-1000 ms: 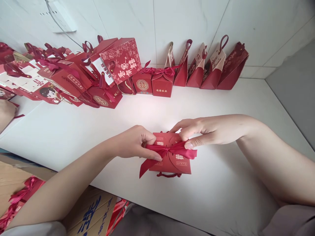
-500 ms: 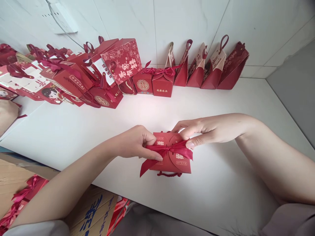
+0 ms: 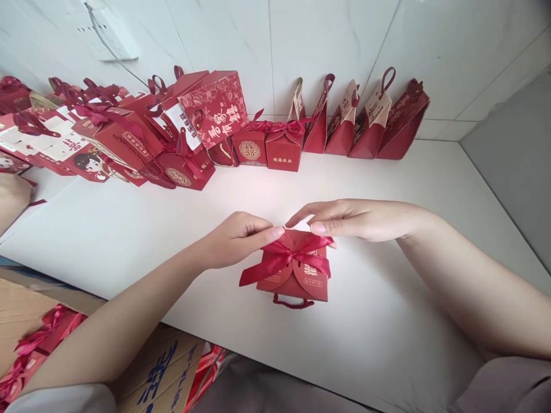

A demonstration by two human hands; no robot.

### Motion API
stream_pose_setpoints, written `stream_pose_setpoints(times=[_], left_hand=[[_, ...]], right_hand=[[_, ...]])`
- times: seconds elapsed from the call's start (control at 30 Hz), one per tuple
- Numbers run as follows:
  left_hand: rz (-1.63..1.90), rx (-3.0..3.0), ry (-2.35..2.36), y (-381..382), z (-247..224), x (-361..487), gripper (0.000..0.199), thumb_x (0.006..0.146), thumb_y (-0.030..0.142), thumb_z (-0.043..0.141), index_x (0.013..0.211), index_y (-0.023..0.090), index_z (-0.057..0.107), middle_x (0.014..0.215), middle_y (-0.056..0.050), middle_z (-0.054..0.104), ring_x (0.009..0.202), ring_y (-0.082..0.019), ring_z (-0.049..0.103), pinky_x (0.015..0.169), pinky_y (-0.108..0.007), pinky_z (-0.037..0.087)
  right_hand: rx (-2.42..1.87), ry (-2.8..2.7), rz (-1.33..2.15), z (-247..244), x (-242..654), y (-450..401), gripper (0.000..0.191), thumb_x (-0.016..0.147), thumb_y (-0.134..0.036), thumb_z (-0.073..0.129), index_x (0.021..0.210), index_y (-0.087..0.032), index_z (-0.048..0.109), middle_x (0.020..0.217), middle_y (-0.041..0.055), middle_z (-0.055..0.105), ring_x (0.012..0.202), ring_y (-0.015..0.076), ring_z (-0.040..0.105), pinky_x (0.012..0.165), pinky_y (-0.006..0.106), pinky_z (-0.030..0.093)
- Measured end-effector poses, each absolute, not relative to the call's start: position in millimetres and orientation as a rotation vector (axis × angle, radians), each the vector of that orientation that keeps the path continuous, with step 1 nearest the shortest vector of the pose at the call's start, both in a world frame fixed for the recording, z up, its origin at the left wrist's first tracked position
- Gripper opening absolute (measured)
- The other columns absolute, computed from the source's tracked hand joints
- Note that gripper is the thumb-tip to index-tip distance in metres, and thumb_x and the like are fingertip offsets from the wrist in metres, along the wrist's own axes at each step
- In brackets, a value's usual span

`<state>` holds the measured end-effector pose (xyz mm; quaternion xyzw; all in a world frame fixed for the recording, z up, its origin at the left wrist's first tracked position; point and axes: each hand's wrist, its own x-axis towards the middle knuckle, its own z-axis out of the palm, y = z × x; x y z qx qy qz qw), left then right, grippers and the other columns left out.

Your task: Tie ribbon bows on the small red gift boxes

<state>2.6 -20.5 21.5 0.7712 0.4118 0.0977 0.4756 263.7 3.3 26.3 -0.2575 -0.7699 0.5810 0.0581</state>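
A red gift box (image 3: 290, 287) with rounded interlocking flaps, gold print and a twisted cord handle (image 3: 295, 304) sits on the white table in front of me. Across its top lies a shiny crimson ribbon (image 3: 275, 264) tied in a bow. At the box's far left edge my left hand (image 3: 243, 238) closes with thumb and fingers near each other; the fingertips are partly hidden. My right hand (image 3: 340, 221) is at the far right edge, fingers stretched and spread, thumb just above the bow's right loop.
Several red gift boxes (image 3: 249, 149) crowd the table's back left, with triangular bags (image 3: 368, 129) by the tiled wall. Another person's hand (image 3: 12, 198) shows at the far left. Below stands a cardboard box (image 3: 167, 373), with ribboned boxes (image 3: 47, 338) at lower left.
Both hands have shifted from the bow to the box's far edge. My right fingers have let go of the ribbon. The box has moved slightly left and the bow's loops now show more fully.
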Motion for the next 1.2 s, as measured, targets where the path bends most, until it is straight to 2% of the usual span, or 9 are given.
stream_pose_setpoints(times=[0.17,0.3,0.43,0.6,0.73,0.9,1.0,1.07,1.2], left_hand=[[0.314,1.958,1.258,-29.2,18.0,11.2,0.059,0.074,0.058,0.071,0.055,0.017,0.033,0.053,0.006,0.033,0.053,-0.007,0.031,0.049,-0.022,0.026],[0.2,1.958,1.332,-31.2,20.4,12.2,0.061,0.068,0.064,0.073,0.056,0.017,0.035,0.053,0.006,0.038,0.052,-0.007,0.035,0.047,-0.022,0.027],[0.141,1.927,1.304,-29.3,21.8,9.3,0.061,0.064,0.065,0.076,0.058,0.017,0.037,0.055,0.006,0.04,0.052,-0.008,0.036,0.046,-0.022,0.026],[0.137,1.918,1.28,-29.4,20.3,7.7,0.059,0.064,0.064,0.076,0.06,0.018,0.04,0.056,0.006,0.04,0.052,-0.008,0.036,0.046,-0.022,0.024],[0.161,1.872,1.21,-29.0,21.3,5.5,0.057,0.066,0.059,0.077,0.061,0.018,0.038,0.057,0.006,0.039,0.053,-0.008,0.035,0.047,-0.021,0.026],[0.343,1.853,1.172,-23.3,30.7,-4.9,0.04,0.079,0.048,0.071,0.102,0.022,0.051,0.071,0.006,0.05,0.063,-0.011,0.045,0.054,-0.02,0.034],[0.214,1.964,1.264,-16.1,37.4,-14.5,0.028,0.082,0.046,0.067,0.082,0.019,0.062,0.076,0.001,0.058,0.068,-0.012,0.05,0.059,-0.022,0.037],[0.012,1.989,1.218,-11.5,40.2,-19.4,0.033,0.082,0.046,0.066,0.068,0.017,0.067,0.075,-0.001,0.062,0.067,-0.012,0.051,0.06,-0.024,0.037],[-0.174,1.901,1.015,-8.8,40.9,-20.8,0.034,0.08,0.047,0.068,0.064,0.018,0.072,0.073,-0.001,0.064,0.062,-0.012,0.05,0.056,-0.024,0.036]], right_hand=[[-0.853,-2.216,1.68,18.8,255.9,4.0,0.04,0.097,-0.053,0.046,0.1,-0.02,0.07,0.101,0.0032,0.063,0.085,0.016,0.057,0.083,0.034,0.043],[-0.797,-2.236,1.636,14.8,253.8,5.3,0.041,0.091,-0.054,0.058,0.071,-0.018,0.065,0.123,0.0055,0.062,0.104,0.0215,0.057,0.088,0.035,0.041],[-0.769,-2.281,1.62,15.1,255.8,5.2,0.037,0.085,-0.048,0.067,0.066,-0.018,0.058,0.136,0.0065,0.057,0.117,0.0243,0.055,0.09,0.035,0.041],[-0.796,-2.306,1.522,17.4,259.1,5.1,0.032,0.084,-0.045,0.068,0.069,-0.018,0.058,0.137,0.0088,0.055,0.119,0.026,0.053,0.081,0.034,0.045],[-0.806,-2.334,1.482,19.5,262.2,6.6,0.028,0.086,-0.044,0.066,0.074,-0.019,0.06,0.133,0.0078,0.058,0.118,0.0256,0.054,0.087,0.035,0.044],[-0.847,-2.315,1.468,25.0,262.5,4.2,0.03,0.092,-0.048,0.058,0.085,-0.02,0.065,0.134,0.0063,0.058,0.108,0.0228,0.058,0.09,0.036,0.042],[-0.833,-2.305,1.539,27.1,259.4,1.0,0.037,0.094,-0.051,0.054,0.08,-0.019,0.066,0.136,0.0058,0.058,0.1,0.0206,0.06,0.085,0.033,0.043],[-0.796,-2.317,1.59,26.8,257.7,-0.1,0.039,0.094,-0.052,0.054,0.078,-0.019,0.067,0.135,0.0053,0.059,0.098,0.0198,0.061,0.082,0.032,0.044],[-0.755,-2.359,1.66,23.7,259.0,1.4,0.037,0.09,-0.052,0.061,0.076,-0.019,0.069,0.139,0.005,0.056,0.101,0.0207,0.061,0.082,0.032,0.045]])
